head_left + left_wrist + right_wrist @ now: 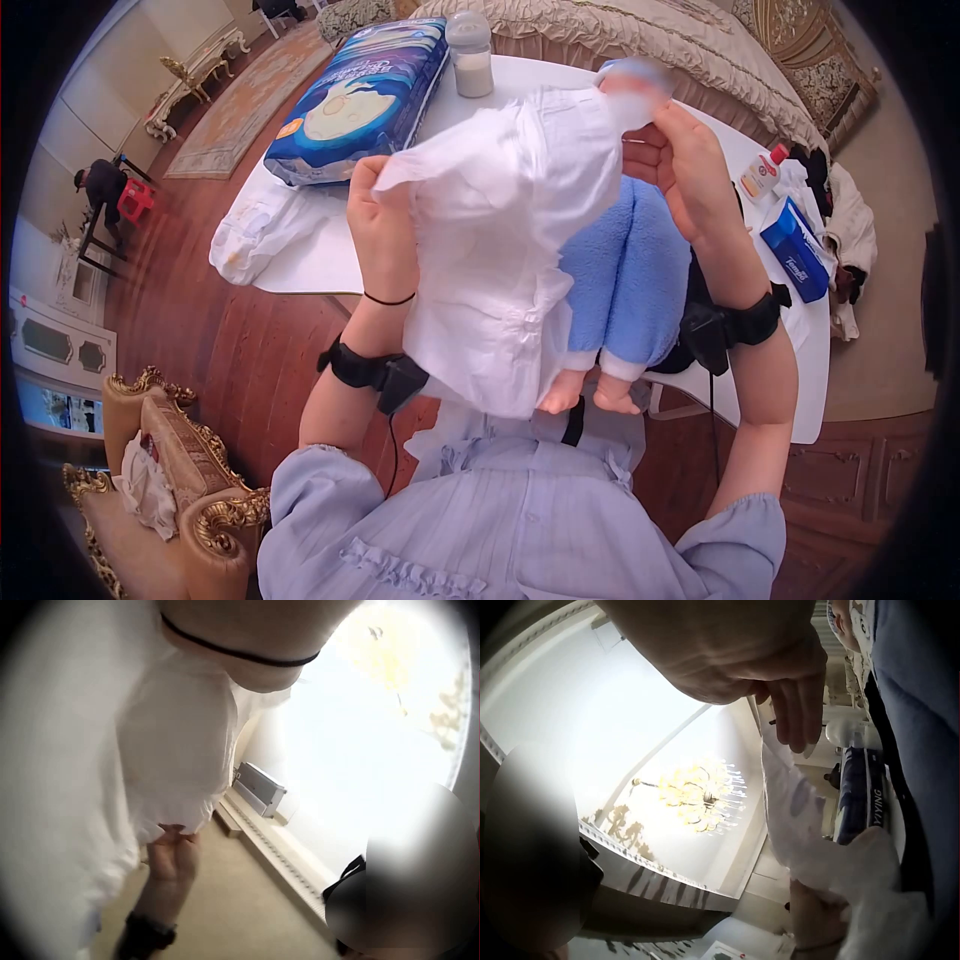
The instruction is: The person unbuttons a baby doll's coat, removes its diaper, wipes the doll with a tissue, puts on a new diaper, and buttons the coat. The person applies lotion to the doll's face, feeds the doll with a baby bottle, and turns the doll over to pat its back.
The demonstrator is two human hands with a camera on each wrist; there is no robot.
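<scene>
A white diaper [500, 230] hangs spread between the two hands, in front of the chest. My left hand [385, 235] pinches its upper left edge, thumb and fingertips together. At the opposite upper corner, my right hand [685, 165] pinches the edge between thumb and forefinger, the other fingers loosely bent. The left wrist view shows the diaper's broad side, with the right hand [174, 859] beyond it. Behind the diaper, a small figure in fuzzy blue trousers [630, 275] lies on the white table [310, 277], bare feet [612, 393] toward me. The diaper hides part of its body.
A blue diaper pack [365, 105] and a feeding bottle [470, 60] stand at the table's back left. Crumpled white cloth [265, 230] lies at the left edge. On the right are a red-capped bottle [763, 172] and a blue tissue pack [797, 250]. A bed [620, 35] stands beyond.
</scene>
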